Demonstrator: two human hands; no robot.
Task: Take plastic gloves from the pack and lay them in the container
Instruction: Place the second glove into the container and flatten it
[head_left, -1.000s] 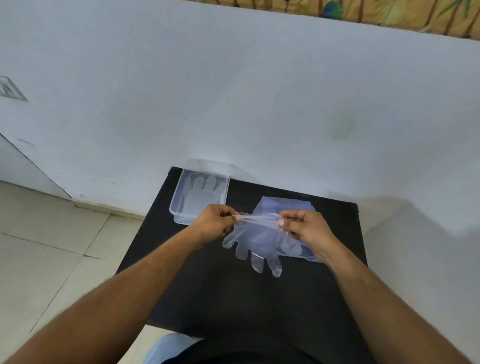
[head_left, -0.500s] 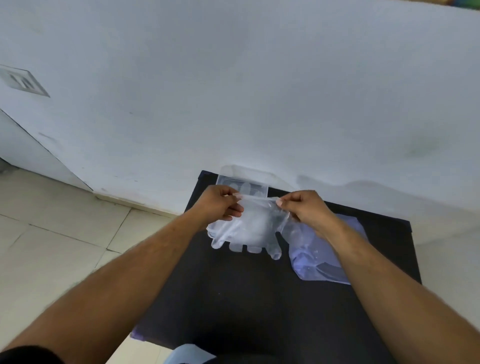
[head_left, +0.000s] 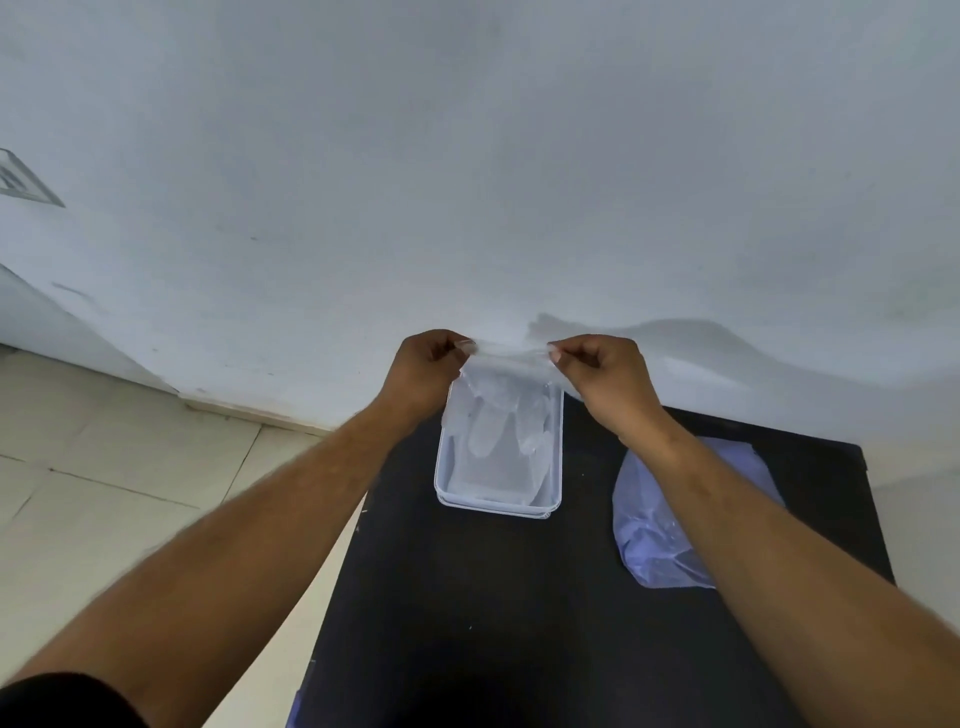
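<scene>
A clear plastic glove (head_left: 498, 410) hangs by its cuff between my two hands, its fingers drooping into the clear rectangular container (head_left: 497, 506) on the black table. My left hand (head_left: 428, 371) pinches the cuff's left corner and my right hand (head_left: 602, 376) pinches the right corner, both above the container's far end. More clear gloves lie inside the container. The bluish plastic glove pack (head_left: 654, 525) lies on the table to the right, partly hidden under my right forearm.
The small black table (head_left: 493, 623) stands against a white wall (head_left: 467, 182). Pale floor tiles (head_left: 104, 493) lie to the left, beyond the table's left edge. A wall fitting (head_left: 23, 179) sits at far left.
Both hands have carried the glove from above the pack leftward and away from me, over the container. The glove's fingers now hang inside the container. The camera view has shifted left.
</scene>
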